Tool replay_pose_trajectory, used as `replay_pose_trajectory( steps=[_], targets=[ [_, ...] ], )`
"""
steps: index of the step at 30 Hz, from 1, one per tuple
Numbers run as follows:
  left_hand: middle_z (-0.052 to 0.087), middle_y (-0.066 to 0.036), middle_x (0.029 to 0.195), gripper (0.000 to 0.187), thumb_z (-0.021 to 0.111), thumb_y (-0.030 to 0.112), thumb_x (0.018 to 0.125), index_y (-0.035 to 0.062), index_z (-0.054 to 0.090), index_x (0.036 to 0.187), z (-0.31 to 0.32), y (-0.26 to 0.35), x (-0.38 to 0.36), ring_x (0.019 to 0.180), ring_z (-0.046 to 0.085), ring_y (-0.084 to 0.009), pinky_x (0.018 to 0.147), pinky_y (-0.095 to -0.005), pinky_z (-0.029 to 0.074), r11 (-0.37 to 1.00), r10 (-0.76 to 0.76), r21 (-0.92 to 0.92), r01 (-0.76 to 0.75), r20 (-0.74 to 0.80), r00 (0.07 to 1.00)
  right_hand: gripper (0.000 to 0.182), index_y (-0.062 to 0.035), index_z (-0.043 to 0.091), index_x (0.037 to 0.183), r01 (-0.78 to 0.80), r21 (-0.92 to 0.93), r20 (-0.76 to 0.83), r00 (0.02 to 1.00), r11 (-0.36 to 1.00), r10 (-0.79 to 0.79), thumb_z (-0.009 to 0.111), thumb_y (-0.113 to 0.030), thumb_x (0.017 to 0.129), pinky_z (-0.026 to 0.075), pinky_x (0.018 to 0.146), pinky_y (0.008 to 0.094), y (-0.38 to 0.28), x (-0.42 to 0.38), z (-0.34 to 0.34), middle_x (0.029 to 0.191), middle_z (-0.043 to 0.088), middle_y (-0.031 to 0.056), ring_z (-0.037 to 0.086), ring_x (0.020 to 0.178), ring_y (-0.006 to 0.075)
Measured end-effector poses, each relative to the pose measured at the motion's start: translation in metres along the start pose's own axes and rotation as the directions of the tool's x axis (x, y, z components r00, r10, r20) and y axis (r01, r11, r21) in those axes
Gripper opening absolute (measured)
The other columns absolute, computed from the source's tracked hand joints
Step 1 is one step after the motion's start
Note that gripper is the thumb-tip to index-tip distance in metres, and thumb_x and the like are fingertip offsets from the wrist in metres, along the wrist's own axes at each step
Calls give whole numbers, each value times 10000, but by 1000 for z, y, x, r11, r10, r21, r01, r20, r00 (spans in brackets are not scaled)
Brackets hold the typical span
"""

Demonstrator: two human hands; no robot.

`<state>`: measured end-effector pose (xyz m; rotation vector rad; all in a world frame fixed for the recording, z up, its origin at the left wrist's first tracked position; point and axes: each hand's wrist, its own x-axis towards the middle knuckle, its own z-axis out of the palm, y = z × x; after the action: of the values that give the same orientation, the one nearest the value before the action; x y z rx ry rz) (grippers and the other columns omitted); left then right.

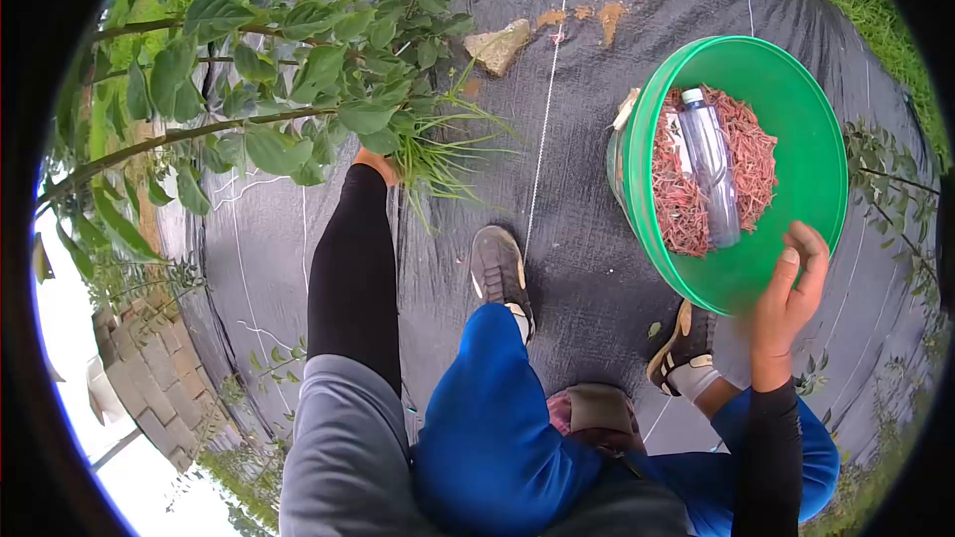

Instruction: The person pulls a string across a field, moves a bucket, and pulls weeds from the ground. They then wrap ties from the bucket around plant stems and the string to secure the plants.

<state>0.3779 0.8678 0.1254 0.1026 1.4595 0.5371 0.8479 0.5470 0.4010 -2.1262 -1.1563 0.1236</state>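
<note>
My left hand [378, 165] reaches in under the leafy branches, next to a clump of long green grass [438, 154]. Leaves and grass hide its fingers, so whether they grip anything cannot be seen. At the near edge of a green bucket [796, 80], my right hand [791, 303] is raised with its fingers loosely bent and apart, nothing visible in them. The bucket holds reddish-pink shredded material [751, 154]. On top of that lies a clear plastic bottle [709, 169] with a white cap.
Black ground sheeting [597, 189] with white lines covers the ground. A leafy shrub [269, 89] spreads from the left. A pale stone [499, 47] lies beyond my feet, near brown soil [610, 22]. Stacked blocks [154, 378] stand at lower left; a thin leafy plant [890, 179] grows at right.
</note>
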Motion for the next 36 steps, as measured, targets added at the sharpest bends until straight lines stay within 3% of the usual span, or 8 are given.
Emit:
replay_pose_trajectory(
  steps=[6, 11, 17, 20, 27, 33, 35, 36],
  targets=[
    [546, -145, 1162, 413, 450, 313, 886, 30, 477, 1186, 26, 14, 23, 1051, 532, -327, 875, -465, 416, 859, 204, 497, -120, -118, 972, 230, 26, 525, 1084, -37, 14, 11, 999, 999, 37, 455, -111, 913, 430, 830, 313, 0, -2, 2, 1064, 537, 124, 553, 899, 203],
    [580, -167, 1100, 401, 467, 281, 870, 17, 499, 1171, 46, 11, 25, 1005, 567, -334, 831, -450, 451, 90, 424, 996, 3, -41, 905, 214, 28, 530, 1065, -42, -7, 8, 999, 999, 42, 460, -102, 910, 431, 823, 309, 0, -2, 3, 1045, 541, 117, 549, 894, 193],
    [621, -194, 1025, 387, 487, 243, 851, 1, 526, 1152, 52, -23, -5, 950, 609, -341, 777, -432, 494, -373, 468, 918, 132, 64, 881, 203, 28, 535, 1051, -69, 8, 11, 998, 998, 68, 461, -95, 908, 430, 815, 301, 1, -2, 3, 986, 561, 103, 546, 882, 179],
    [623, -216, 1024, 320, 460, 221, 861, -8, 568, 1056, 45, -42, -40, 966, 617, -330, 801, -422, 501, -222, 687, 961, 165, 34, 726, 196, 27, 541, 1041, -82, 29, -2, 997, 996, 82, 464, -93, 907, 430, 814, 295, -2, -3, 3, 955, 574, 96, 545, 876, 171],
    [619, -217, 1042, 357, 377, 264, 900, -5, 548, 1063, 14, -25, 4, 1003, 601, -334, 853, -414, 475, -362, 591, 921, 145, 107, 800, 175, 24, 560, 1016, -94, 92, -31, 995, 991, 97, 482, -82, 899, 430, 818, 281, 1, -3, 5, 934, 586, 82, 547, 882, 154],
    [629, -196, 1021, 355, 430, 282, 873, -4, 584, 1016, 18, -59, -31, 985, 609, -316, 849, -408, 475, -181, 670, 969, 170, -5, 742, 163, 24, 563, 1007, -71, 99, -30, 997, 993, 74, 480, -56, 892, 435, 819, 288, 5, -3, 5, 940, 589, 83, 552, 880, 153],
    [638, -179, 967, 273, 469, 209, 836, 2, 631, 910, 15, -68, -45, 917, 627, -290, 809, -385, 492, -578, 539, 815, 43, 341, 770, 164, 23, 562, 1010, -65, 100, -30, 997, 993, 68, 478, -54, 893, 436, 818, 287, 5, -3, 6, 942, 589, 82, 552, 878, 151],
    [639, -166, 921, 224, 467, 116, 808, -13, 650, 816, -14, -74, -17, 833, 637, -275, 759, -359, 505, -853, 351, 522, 24, 539, 765, 165, 23, 560, 1014, -60, 98, -31, 997, 993, 64, 475, -52, 894, 438, 817, 286, 5, -3, 5, 943, 590, 80, 552, 876, 150]
  ],
)
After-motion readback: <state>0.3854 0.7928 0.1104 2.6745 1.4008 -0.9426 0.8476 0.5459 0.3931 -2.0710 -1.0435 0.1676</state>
